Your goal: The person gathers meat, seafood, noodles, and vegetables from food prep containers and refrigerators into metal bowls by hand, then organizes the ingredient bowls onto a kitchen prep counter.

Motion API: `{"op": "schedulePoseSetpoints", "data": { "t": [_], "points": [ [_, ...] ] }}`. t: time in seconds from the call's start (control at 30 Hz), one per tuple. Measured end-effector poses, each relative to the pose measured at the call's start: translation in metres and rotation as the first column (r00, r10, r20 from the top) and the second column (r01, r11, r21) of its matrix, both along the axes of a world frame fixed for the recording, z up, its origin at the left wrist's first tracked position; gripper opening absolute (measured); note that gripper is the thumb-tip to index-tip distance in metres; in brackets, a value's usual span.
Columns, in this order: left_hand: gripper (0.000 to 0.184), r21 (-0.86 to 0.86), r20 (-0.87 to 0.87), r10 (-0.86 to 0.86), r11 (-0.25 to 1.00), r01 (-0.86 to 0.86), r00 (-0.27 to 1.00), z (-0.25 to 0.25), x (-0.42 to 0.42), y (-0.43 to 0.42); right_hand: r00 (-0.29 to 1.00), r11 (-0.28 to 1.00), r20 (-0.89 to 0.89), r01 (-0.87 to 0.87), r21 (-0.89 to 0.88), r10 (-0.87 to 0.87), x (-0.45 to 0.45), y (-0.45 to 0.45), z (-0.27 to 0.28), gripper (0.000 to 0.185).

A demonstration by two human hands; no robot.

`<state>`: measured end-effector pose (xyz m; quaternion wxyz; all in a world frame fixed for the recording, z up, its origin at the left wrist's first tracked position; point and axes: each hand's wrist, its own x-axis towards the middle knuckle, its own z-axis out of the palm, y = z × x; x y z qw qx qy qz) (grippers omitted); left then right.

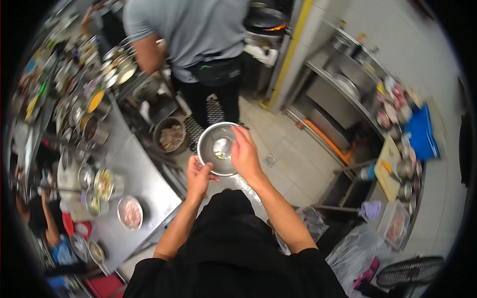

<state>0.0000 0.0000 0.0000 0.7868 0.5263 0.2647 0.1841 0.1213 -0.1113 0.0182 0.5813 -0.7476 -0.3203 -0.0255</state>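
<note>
Silvery, the bowl [206, 146] is held beyond the worktop's [154, 188] edge with open floor [298, 179] to its right, the left hand [198, 180] grasping its near rim, the right hand's [246, 155] fingers over the right rim, grip unclear.

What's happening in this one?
In a kitchen, a person's left hand holds a round silver metal bowl by its rim; the right hand is at the opposite side, its grip unclear. Small green bits show inside. Ahead, a person in a grey T-shirt stands, back turned. A bowl of pinkish food sits on the steel table at left.
</note>
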Motion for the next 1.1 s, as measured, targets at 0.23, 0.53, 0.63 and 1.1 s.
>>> {"op": "schedulePoseSetpoints", "data": {
  "t": [0.23,0.53,0.63,1.1],
  "points": [
    [0.018,0.063,0.058,-0.385,0.922,0.381,0.921,-0.027,0.185,-0.077,0.960,0.849,0.205,-0.057,-0.525,0.192,0.117,-0.124,-0.044,0.029],
    [0.019,0.085,0.198,-0.624,0.779,0.621,0.756,-0.021,0.383,-0.151,0.874,0.740,0.368,0.471,-0.481,-0.317,0.256,-0.201,-0.031,0.028],
    [0.020,0.090,0.160,-0.676,0.736,0.671,0.719,-0.018,0.426,-0.181,0.897,0.806,0.130,0.438,-0.399,-0.423,0.280,-0.225,-0.009,0.028],
    [0.014,0.566,0.036,-0.666,0.628,0.534,0.745,-0.128,0.608,-0.382,0.767,0.379,0.318,0.576,-0.724,-0.557,0.368,-0.472,-0.150,0.009]
  ]
}}
